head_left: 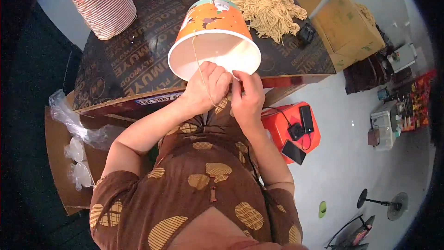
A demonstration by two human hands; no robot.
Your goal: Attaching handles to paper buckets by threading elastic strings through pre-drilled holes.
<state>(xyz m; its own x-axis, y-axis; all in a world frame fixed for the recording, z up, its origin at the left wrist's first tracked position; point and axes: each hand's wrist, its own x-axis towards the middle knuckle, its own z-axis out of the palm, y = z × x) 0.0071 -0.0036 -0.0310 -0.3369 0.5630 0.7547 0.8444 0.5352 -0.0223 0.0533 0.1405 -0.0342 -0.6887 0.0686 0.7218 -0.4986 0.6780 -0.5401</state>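
An orange paper bucket (212, 20) with printed figures lies tilted on the table, its white mouth facing me. A thin beige cord (197, 58) runs from the top of its rim down across my left hand (208, 85) and past the wrist. That hand is closed against the lower rim, fingers curled and their tips hidden. Beside it, my right hand (248, 93) pinches with thumb and index finger at the same stretch of rim. What lies between those fingertips is too small to make out.
Stacked orange buckets (104, 7) stand at the far left of the dark plywood table (148, 48). A heap of beige cords (266, 7) lies far right, near a cardboard box (349, 30). A red stool (296, 125) holding a phone stands right; an open carton (69, 157) sits left.
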